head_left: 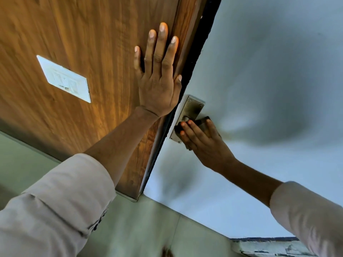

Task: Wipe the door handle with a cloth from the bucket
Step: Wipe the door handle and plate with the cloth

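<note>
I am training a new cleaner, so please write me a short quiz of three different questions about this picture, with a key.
1. True or false: the left hand lies flat and open on the wooden panel.
2. What does the right hand press against the door handle plate?
A. a sponge
B. a dark cloth
C. a brush
3. Fill in: the white switch plate is fixed on the ______ panel.

Key
1. True.
2. B: the dark cloth sits under the fingers, over the handle.
3. Wooden.
</note>
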